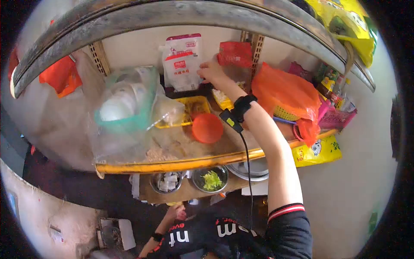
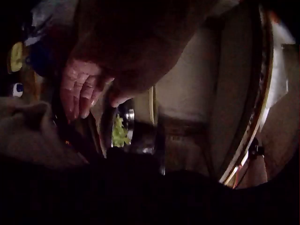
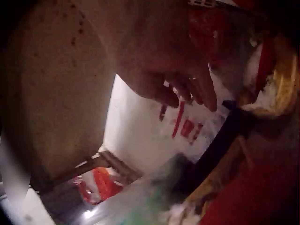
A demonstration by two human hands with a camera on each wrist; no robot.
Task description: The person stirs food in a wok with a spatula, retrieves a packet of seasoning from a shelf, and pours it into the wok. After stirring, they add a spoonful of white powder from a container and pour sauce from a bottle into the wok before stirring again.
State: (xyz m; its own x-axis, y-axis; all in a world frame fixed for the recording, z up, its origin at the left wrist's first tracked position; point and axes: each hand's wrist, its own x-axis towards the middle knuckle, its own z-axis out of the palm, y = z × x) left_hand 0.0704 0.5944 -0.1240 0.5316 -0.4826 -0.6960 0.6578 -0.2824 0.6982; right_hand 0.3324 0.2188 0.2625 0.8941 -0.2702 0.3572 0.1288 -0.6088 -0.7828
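My right hand [image 1: 212, 73] is raised over the shelf, fingers slightly bent at the right edge of a white packet with red print [image 1: 182, 64]. In the right wrist view, the fingers [image 3: 205, 89] overlap that packet from above, with no grip around it showing. Right of this hand, a red-topped clear packet [image 1: 235, 54] leans against the wall above a yellow container with white contents [image 1: 222, 99]. Low down by the body is my left hand [image 1: 175, 213]. The left wrist view shows its fingers [image 2: 84, 89] relaxed and nothing in them.
An orange bowl [image 1: 207, 128] and a yellow basket [image 1: 196, 105] stand on the wood-edged shelf [image 1: 172, 167]. Plastic bags lie left; an orange bag [image 1: 284, 93] covers a basket right. Below are bowls of chopped greens [image 1: 211, 180] and pale chunks [image 1: 168, 182]. A beam [image 1: 172, 32] crosses overhead.
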